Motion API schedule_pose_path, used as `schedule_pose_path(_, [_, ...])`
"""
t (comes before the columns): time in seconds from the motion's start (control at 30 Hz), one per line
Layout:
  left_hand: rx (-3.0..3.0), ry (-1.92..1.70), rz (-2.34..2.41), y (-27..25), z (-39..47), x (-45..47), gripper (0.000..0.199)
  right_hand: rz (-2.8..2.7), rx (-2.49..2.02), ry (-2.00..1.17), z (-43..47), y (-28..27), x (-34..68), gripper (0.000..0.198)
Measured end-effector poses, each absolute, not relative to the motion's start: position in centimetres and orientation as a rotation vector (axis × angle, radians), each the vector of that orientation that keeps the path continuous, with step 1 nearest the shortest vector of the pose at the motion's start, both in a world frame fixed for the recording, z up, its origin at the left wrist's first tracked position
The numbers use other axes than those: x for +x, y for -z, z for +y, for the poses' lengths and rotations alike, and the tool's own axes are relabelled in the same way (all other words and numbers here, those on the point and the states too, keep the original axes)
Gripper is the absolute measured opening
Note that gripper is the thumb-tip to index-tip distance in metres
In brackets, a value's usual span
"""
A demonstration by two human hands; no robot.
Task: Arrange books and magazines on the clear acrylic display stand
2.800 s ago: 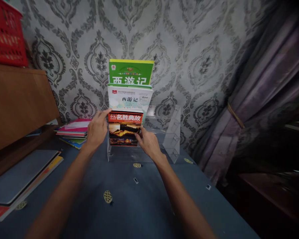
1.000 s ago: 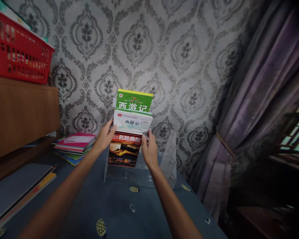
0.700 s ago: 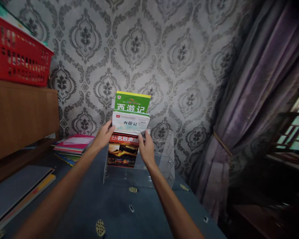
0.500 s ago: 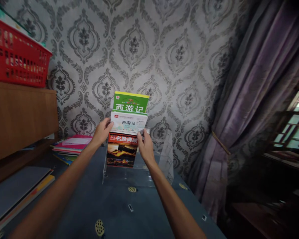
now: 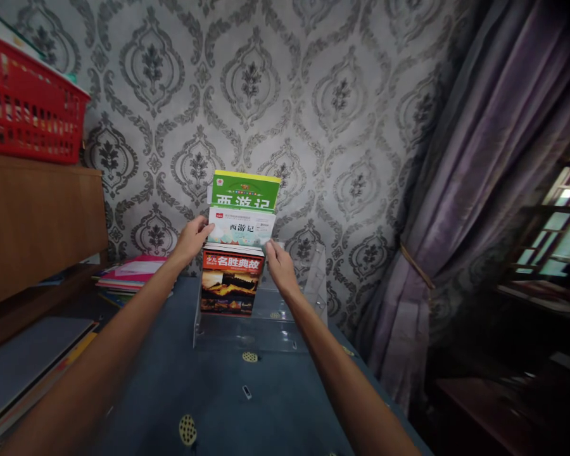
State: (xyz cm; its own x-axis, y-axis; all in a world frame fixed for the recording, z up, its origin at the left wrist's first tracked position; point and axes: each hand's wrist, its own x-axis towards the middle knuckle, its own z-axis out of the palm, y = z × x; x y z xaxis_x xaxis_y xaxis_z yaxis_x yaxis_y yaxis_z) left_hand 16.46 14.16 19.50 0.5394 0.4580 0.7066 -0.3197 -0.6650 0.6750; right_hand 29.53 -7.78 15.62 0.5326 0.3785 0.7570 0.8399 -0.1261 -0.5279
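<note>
A clear stepped rack [image 5: 266, 332] holds several books in tiers, one behind another. In the middle tier stands a white book [image 5: 237, 227] with a pale illustrated cover. My left hand [image 5: 192, 239] pinches its left edge, thumb on the front. At its lower right edge are the closed fingers of my right hand [image 5: 280, 266], their tips partly hidden. Behind it, a taller green book [image 5: 247, 185] with a yellow top band rises against the wall. In front and lower is a red and black book [image 5: 230, 285] with a landscape photo cover.
A red plastic basket [image 5: 33, 104] sits on a wooden cabinet [image 5: 38, 221] at left. Beneath are a stack of pink and white booklets [image 5: 130, 275] and a dark flat folder [image 5: 28, 361]. A blue patterned cloth [image 5: 218, 405] covers the table. A tied purple curtain [image 5: 408, 304] hangs at right.
My right hand has shifted slightly right relative to the books, uncovering the red and black book's upper right corner. My left hand stays at the white book's left edge. The view has moved slightly.
</note>
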Motion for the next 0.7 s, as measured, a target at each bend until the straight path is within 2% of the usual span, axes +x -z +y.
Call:
schedule_pose_path(0.3, [2.028,-1.200,0.121,-19.9,14.7,16.6,0.023,-1.067,-1.800,0.533,-8.1,-16.3,30.7,0.040])
schedule_pose_path(0.7, [2.241,-1.276,0.260,-20.6,14.4,16.2,0.014,-1.116,-1.859,0.606,-8.4,-18.0,30.1,0.042])
